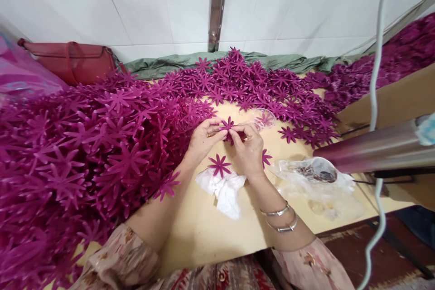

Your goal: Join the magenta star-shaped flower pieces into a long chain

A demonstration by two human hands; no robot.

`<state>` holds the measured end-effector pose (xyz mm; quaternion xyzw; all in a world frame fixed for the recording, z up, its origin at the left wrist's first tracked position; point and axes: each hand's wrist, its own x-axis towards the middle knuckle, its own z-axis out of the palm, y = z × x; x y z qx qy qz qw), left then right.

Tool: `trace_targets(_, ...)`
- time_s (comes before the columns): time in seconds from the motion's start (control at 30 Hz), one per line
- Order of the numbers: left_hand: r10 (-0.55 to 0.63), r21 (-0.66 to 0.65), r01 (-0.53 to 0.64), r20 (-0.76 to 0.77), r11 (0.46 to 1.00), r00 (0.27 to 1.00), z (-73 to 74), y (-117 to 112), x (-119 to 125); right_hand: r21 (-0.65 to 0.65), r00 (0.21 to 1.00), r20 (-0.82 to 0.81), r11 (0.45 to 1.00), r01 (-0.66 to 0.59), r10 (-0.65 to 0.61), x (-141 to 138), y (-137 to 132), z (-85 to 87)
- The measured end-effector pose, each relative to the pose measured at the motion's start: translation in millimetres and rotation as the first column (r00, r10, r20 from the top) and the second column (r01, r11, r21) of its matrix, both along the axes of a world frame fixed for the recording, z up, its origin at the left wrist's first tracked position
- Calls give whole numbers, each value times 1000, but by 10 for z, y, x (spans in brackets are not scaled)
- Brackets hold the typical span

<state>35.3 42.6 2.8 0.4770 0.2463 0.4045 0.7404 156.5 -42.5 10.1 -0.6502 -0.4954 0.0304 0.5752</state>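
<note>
Between my two hands, above the middle of the table, is a magenta flower-shaped piece with long narrow petals. My left hand pinches it from the left with thumb and fingertips. From the other side my right hand pinches it too, its fingers bent over the edge. Just below lies a second magenta flower piece, partly on a crumpled white cloth or tissue. Another flower piece shows beside my right wrist. Behind my right hand, a clear round lid or dish rests on the table.
A large heap of magenta flower pieces covers the left, and more line the back. On the right are a plastic bag, a small cup, a metal cylinder and a hanging white cable. A red handbag sits back left.
</note>
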Motion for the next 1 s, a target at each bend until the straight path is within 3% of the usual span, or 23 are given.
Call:
trace_targets(0.2, -1, -9, 0, -39, 1000, 999, 15, 8, 1, -27, 999, 37, 999, 24, -23, 15, 13, -29)
trace_targets(0.4, 66, -22, -67, -45, 998, 997, 43, 0, -2, -26, 999, -42, 1000, -5, 4, -25, 13, -18)
trace_targets(0.57, -18, -10, 17, -38, 1000, 999, 56, -19, -24, -21, 998, -63, 1000, 9, -10, -21, 4, -9)
trace_targets(0.8, 41, -47, -44, -58, 998, 997, 112, -47, -20, 0, 999, 19, 999, -32, 32, -37, -18, 22)
trace_targets(1.0, 57, -12, -58, -68, 998, 996, 100, -34, -12, -50, 974, -199, 992, -118, 106, 3, -4, -15)
